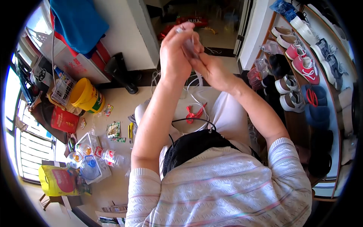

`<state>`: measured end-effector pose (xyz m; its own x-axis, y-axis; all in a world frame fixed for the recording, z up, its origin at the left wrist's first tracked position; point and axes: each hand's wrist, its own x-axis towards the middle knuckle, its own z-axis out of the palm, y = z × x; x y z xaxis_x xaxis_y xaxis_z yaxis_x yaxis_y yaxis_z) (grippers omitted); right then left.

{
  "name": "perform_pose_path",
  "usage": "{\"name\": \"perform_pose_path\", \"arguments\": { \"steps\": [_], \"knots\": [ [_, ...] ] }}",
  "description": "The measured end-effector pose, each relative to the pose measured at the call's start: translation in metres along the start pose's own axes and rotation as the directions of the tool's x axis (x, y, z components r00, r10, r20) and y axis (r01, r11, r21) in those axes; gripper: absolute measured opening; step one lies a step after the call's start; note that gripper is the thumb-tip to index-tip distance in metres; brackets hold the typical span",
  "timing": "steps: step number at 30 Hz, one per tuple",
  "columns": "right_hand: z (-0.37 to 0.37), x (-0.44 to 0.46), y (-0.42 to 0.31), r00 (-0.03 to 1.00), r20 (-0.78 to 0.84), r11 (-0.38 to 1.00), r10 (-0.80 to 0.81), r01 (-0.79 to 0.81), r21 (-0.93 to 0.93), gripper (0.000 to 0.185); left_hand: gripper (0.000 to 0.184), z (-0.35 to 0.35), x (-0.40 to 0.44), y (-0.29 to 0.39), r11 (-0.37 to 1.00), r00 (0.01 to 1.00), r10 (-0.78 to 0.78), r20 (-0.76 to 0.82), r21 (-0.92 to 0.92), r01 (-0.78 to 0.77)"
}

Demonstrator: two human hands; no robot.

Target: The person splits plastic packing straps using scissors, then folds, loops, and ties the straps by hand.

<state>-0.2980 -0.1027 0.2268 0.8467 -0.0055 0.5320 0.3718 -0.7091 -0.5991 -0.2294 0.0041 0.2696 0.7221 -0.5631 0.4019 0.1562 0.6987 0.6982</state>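
Observation:
Both my hands are raised together in front of me, above my lap. My left hand point(176, 53) has its fingers curled around something pale and greyish whose kind I cannot make out. Against it presses my right hand point(215, 72), its fingers closed at the same spot. From between the hands a white strip point(199, 78) hangs down, joining loose white strands point(196, 99) near my knees. A red cord or ribbon point(194, 113) lies knotted between my legs. At my waist there is a black bag point(196, 147) with a thin black cord.
To the left stand a yellow bucket point(85, 96), a red box point(65, 119), black boots point(123, 72) and a white crate point(100, 172) with plastic bottles. A yellow cutter point(130, 132) lies on the floor. A shoe rack point(334, 151) full of shoes lines the right side.

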Motion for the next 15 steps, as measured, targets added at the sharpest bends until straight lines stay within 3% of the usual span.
{"name": "perform_pose_path", "arguments": {
  "steps": [1,3,4,5,6,8,9,10,12,13,14,15],
  "knots": [
    [0.002,0.004,0.0,0.999,-0.047,0.996,-0.029,0.032,0.079,0.033,0.02,0.002,0.004,0.003,1.0,1.0,-0.003,0.001,-0.013,0.003],
    [-0.01,0.014,-0.006,0.998,0.062,0.965,0.007,-0.023,0.261,0.035,0.017,0.013,0.009,0.01,1.0,1.0,0.017,-0.019,-0.01,-0.017],
    [-0.014,0.019,-0.006,0.993,0.116,0.936,0.018,-0.057,0.346,0.036,0.019,0.011,0.016,0.013,1.0,0.998,0.025,0.054,0.0,-0.025],
    [-0.006,0.024,-0.002,0.991,-0.036,0.889,-0.127,0.129,0.44,0.041,0.021,0.006,0.025,0.016,0.999,0.991,0.032,0.128,0.011,-0.034],
    [-0.007,0.025,-0.007,0.998,0.0,0.856,-0.056,0.048,0.515,0.04,0.023,0.005,0.03,0.018,0.999,0.979,0.037,0.202,0.022,-0.043],
    [-0.016,0.029,-0.024,0.993,0.09,0.755,0.079,-0.119,0.645,0.038,0.017,0.032,0.028,0.035,0.997,0.992,0.072,0.106,-0.005,-0.072],
    [-0.015,0.031,-0.028,0.988,0.074,0.734,0.138,-0.152,0.662,0.037,0.022,0.032,0.032,0.037,0.997,0.985,0.082,0.152,0.003,-0.083],
    [-0.015,0.033,-0.03,0.99,0.036,0.709,0.138,-0.124,0.694,0.037,0.028,0.034,0.035,0.041,0.995,0.976,0.092,0.199,0.01,-0.096],
    [-0.016,0.039,-0.031,0.989,-0.045,0.66,0.139,-0.058,0.749,0.036,0.042,0.047,0.024,0.051,0.983,0.997,0.054,0.06,0.172,-0.064],
    [-0.016,0.039,-0.037,0.969,-0.114,0.599,0.218,-0.04,0.799,0.035,0.055,0.04,0.02,0.045,0.957,0.993,0.078,0.087,0.273,-0.099],
    [-0.024,0.043,-0.033,0.956,-0.079,0.474,0.281,-0.067,0.878,0.038,0.07,0.033,0.017,0.04,0.919,0.988,0.102,0.114,0.369,-0.137],
    [-0.028,0.044,-0.032,0.935,-0.142,0.456,0.326,-0.024,0.89,0.036,0.05,0.019,0.015,0.026,0.923,0.98,0.069,0.189,0.36,-0.134]
  ]
}}
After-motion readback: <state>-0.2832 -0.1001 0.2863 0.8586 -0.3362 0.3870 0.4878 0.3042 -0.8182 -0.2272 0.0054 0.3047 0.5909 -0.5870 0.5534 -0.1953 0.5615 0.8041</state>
